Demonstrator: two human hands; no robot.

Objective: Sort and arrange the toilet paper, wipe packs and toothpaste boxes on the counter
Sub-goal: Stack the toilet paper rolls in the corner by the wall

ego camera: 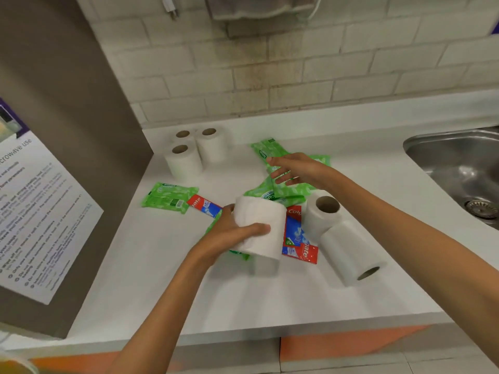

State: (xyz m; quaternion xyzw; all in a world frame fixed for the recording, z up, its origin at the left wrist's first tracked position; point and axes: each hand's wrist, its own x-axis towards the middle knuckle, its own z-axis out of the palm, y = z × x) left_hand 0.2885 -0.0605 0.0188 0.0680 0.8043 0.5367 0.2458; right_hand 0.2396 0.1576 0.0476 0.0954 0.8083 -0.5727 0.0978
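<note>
Head view: left hand point(234, 233) fingers grasp toilet roll point(260, 228); right hand point(293, 170) fingers released above wipe packs point(283, 184).

Sink point(432, 147): steel, far right of the right fingers point(278, 160); drain point(482, 209) in its basin.
Notice point(40, 211): printed sheet on a brown panel point(67, 90), far left of the left fingers point(256, 228).
Wall point(297, 63): pale stained tiles beyond the fingertips; plug point(170, 8) and cloth point(259, 6) hang high on it.
</note>
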